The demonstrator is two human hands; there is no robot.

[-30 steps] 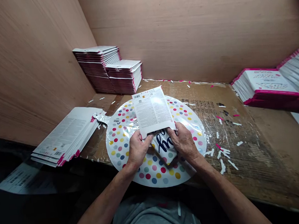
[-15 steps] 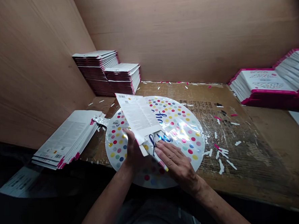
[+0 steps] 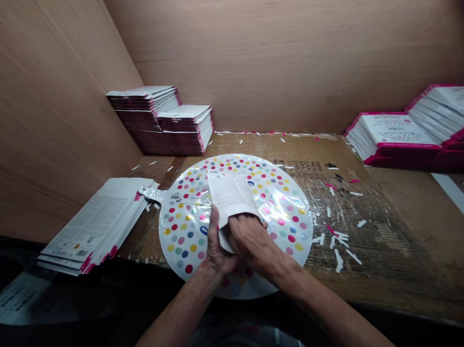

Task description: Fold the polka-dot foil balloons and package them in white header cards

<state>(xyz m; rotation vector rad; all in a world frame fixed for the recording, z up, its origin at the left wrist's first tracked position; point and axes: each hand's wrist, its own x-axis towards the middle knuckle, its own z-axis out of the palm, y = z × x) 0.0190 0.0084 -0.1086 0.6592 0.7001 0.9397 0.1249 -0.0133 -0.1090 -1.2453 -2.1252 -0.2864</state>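
My left hand [image 3: 217, 247] grips the left edge of a white printed card envelope [image 3: 233, 192], thumb up along its side. The envelope's lower end gapes toward me. My right hand [image 3: 254, 240] is closed, its bent fingers pushed into that opening; the fingertips and whatever they touch are hidden. Both hands are above a flat round foil balloon [image 3: 289, 212], white with coloured dots, whose neck points left. Beside the neck lies a fanned pile of white printed envelopes [image 3: 97, 218].
Tall stacks of pink-edged envelopes [image 3: 185, 126] stand at the back left against the wooden wall [image 3: 256, 62]. More pink-and-white envelopes [image 3: 396, 132] are stacked at the right. White and pink paper scraps [image 3: 340, 243] litter the taped cardboard [image 3: 377, 227] covering the tabletop.
The folded dotted foil piece that stuck out of the envelope has gone from sight. My right fingers have moved into the opening, and the envelope is now tilted less to the left.
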